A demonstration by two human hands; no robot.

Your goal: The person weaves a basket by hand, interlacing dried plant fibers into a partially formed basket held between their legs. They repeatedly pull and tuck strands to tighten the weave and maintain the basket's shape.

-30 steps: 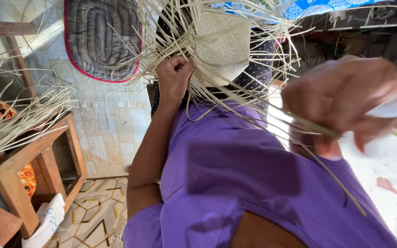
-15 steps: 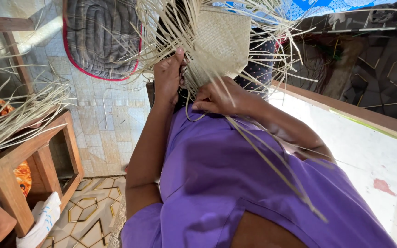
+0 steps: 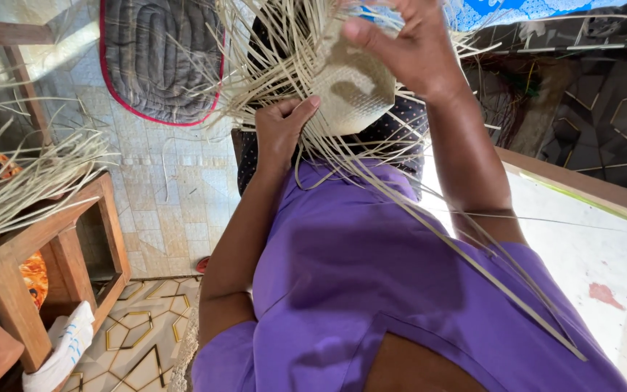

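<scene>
Weaving goes best if the left hand (image 3: 282, 131) keeps pinching the loose strips (image 3: 270, 65) under the woven mat (image 3: 353, 91) while the right hand (image 3: 408, 43) grips its top edge firmly.

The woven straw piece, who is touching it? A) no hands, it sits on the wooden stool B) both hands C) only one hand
B: the left hand grips the woven straw piece from below while the right hand presses on it from above.
</scene>
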